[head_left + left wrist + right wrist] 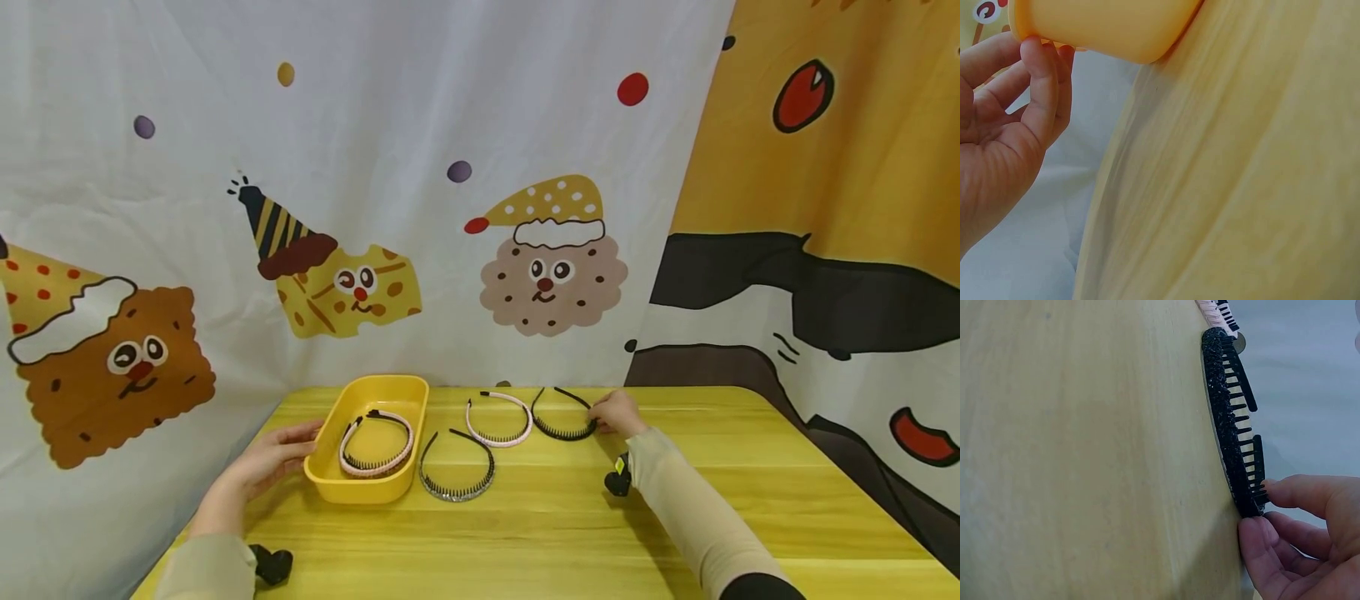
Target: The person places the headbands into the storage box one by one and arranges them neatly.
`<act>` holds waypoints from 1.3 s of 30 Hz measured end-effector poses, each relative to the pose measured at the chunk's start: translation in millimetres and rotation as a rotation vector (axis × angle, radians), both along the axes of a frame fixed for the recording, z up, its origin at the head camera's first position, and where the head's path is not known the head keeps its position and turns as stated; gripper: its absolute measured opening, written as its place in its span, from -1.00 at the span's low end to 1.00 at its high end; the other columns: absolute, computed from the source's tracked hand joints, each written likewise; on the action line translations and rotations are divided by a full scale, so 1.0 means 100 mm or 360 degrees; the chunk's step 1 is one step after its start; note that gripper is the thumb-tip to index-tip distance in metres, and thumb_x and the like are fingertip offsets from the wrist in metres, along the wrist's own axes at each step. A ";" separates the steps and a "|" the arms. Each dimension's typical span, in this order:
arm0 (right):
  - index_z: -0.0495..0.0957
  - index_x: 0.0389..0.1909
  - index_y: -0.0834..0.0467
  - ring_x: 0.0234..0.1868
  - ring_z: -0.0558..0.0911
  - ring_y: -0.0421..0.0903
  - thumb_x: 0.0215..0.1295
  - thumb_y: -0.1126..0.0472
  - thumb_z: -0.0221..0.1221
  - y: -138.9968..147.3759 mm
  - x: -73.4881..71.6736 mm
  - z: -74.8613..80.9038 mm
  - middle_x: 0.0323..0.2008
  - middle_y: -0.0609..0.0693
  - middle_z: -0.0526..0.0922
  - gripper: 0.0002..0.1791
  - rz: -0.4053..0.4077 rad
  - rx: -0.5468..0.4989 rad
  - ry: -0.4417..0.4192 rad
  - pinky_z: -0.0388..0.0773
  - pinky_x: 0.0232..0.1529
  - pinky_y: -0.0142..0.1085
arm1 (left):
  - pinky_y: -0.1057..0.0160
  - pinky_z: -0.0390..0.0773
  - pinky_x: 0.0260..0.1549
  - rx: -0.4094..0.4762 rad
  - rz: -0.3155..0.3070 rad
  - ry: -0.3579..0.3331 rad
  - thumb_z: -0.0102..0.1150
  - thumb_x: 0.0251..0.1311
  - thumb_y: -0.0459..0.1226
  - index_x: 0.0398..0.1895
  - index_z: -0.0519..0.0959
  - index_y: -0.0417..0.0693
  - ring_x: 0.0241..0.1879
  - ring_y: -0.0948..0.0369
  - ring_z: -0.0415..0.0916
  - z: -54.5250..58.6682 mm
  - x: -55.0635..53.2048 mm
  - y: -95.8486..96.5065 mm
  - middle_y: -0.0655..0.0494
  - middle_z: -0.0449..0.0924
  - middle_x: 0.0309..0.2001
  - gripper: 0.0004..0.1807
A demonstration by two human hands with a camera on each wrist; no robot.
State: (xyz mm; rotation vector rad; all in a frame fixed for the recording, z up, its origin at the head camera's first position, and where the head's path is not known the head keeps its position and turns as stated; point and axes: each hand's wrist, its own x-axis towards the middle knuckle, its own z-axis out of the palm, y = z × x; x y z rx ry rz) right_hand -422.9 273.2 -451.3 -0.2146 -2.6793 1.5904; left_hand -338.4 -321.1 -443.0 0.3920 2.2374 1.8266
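Note:
My left hand holds the left rim of a yellow plastic tub, its fingertips at the lip in the left wrist view. Inside the tub lie a pink headband and dark toothed band parts beside it. At the back of the table, my right hand pinches one side of a black glittery toothed headband between thumb and fingers. The band's lower edge lies along the tabletop. Left of it stand a pink headband and, nearer, a headband with a silvery glitter front.
All these things are on a yellow wood-grain table. Behind its back edge hangs a white curtain printed with cartoon food. Small black devices are strapped at both wrists.

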 end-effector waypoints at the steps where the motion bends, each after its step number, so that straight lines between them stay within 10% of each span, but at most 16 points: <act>1: 0.58 -0.14 0.50 -0.49 0.62 -0.02 0.06 0.35 0.34 0.01 0.00 0.00 -0.39 0.23 0.62 -0.63 0.0006 -0.0001 -0.0002 0.65 -0.45 -0.22 | 0.25 0.55 -0.04 -0.0005 -0.0009 0.0005 0.00 0.43 -0.29 0.46 -0.03 -0.44 0.02 0.26 0.52 0.00 -0.01 0.00 -0.44 0.13 0.35 -0.30; 26: 0.61 -0.12 0.49 -0.45 0.55 -0.09 0.17 0.32 0.25 0.14 0.13 0.02 -0.30 0.18 0.63 -0.67 -0.0035 -0.0001 0.0006 0.64 -0.37 -0.21 | 0.26 0.54 -0.03 0.0010 0.0030 -0.0024 0.01 0.43 -0.29 0.47 -0.01 -0.41 0.04 0.27 0.51 0.02 -0.04 0.01 -0.43 0.08 0.38 -0.31; 34: 0.66 -0.33 0.44 -0.63 0.51 -0.13 0.13 0.31 0.22 0.28 0.24 0.10 -0.59 0.09 0.59 -0.78 0.0155 -0.0179 0.0006 0.63 -0.48 -0.22 | 0.27 0.53 -0.03 0.0013 0.0029 -0.0037 0.02 0.42 -0.28 0.48 -0.02 -0.39 0.04 0.30 0.51 0.01 -0.02 0.01 -0.42 0.05 0.40 -0.29; 39: 0.53 -0.08 0.57 -0.56 0.54 -0.14 0.20 0.36 0.17 0.28 0.29 0.12 -0.46 0.15 0.65 -0.65 0.0126 -0.0247 -0.0066 0.64 -0.37 -0.21 | 0.27 0.53 -0.01 -0.0001 0.0035 -0.0038 0.01 0.43 -0.28 0.48 -0.03 -0.38 0.07 0.27 0.49 0.01 -0.01 0.00 -0.42 0.02 0.41 -0.30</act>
